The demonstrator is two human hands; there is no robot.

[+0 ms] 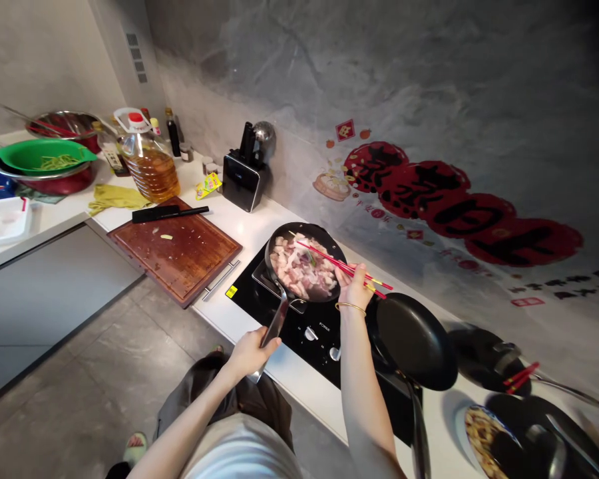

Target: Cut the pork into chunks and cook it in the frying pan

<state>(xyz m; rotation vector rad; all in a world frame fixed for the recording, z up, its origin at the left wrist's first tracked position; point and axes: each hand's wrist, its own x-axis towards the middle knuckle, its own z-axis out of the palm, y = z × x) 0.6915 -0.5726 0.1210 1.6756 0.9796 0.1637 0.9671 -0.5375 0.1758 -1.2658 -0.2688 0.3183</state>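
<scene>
My left hand [252, 350] is wrapped round the long metal handle [276, 326] of a black frying pan [343, 253], which sits on the left part of the stove. Pale pink pieces of meat [299, 266] fill the pan, with a few bits of green among them. Closed around a pair of red chopsticks [324, 255] with yellow ends, my right hand [353, 285] is over the pan's right rim. The chopstick tips reach into the meat. A gold bangle [352, 307] circles my right wrist.
Right of my right forearm is a second frying pan [414, 339], near a bowl of brown food [484, 439]. To the left lies a cutting board [180, 246] with a black cleaver [154, 213]. Behind are an oil jug [152, 169], knife block [242, 183] and green basket [24, 156].
</scene>
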